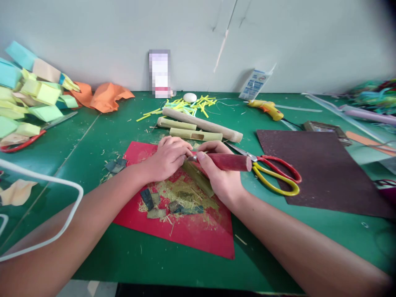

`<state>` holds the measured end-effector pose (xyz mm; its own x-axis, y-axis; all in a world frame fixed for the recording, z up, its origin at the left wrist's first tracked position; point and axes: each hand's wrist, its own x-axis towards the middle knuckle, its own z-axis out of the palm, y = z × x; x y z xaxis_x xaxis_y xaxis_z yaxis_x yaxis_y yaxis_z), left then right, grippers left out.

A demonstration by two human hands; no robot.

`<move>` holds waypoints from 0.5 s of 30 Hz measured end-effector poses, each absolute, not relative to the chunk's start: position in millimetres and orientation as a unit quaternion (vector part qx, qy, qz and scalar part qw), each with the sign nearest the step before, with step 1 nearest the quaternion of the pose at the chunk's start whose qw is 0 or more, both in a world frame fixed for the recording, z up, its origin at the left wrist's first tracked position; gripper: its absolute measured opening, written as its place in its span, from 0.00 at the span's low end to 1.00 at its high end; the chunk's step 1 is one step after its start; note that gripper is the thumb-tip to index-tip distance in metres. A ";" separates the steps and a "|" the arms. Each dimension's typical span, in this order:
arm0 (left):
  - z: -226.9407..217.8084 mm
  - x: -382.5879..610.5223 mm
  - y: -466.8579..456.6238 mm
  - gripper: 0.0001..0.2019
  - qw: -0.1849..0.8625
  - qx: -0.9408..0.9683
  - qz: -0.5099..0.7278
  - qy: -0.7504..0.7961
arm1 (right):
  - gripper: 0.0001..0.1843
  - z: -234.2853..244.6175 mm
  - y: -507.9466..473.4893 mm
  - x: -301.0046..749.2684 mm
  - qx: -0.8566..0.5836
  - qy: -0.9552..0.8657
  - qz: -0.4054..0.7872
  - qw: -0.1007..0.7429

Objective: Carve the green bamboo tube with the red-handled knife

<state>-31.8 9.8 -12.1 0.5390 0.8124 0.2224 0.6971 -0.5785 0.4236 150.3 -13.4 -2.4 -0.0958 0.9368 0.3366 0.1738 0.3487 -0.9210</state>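
Observation:
My left hand [171,159] is closed round the far end of a short bamboo piece [199,179], which lies slanting over a red sheet [198,243]. In my right hand [224,177] is a carving tool with a thick reddish wooden handle [230,162]; its short metal part points left at the bamboo by my left fingers. The tool's tip is hidden there. Fine shavings and scraps of dark sandpaper [148,200] lie on the sheet below the hands. Just beyond them rests a bamboo piece with a rectangular slot cut in it [210,136].
Red-and-yellow-handled scissors [275,171] lie beside my right hand, partly on a dark brown sheet [309,165]. Behind are a wooden rod [204,123], cut yellow-green strips [176,108], a white egg-shaped thing [189,97] and a yellow glue gun [267,110]. Folded paper [40,93] is heaped left.

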 end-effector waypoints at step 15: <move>-14.1 -33.6 10.0 0.18 0.143 0.868 0.210 0.427 | 0.08 -0.9 -14.8 152.4 -0.381 -0.680 0.317 0.540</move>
<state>-33.6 10.0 -14.1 0.5471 0.8011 0.2429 0.6807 -0.5946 0.4280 152.4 -14.8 -0.9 -0.1275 0.8609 0.4925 0.1760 0.5083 -0.8430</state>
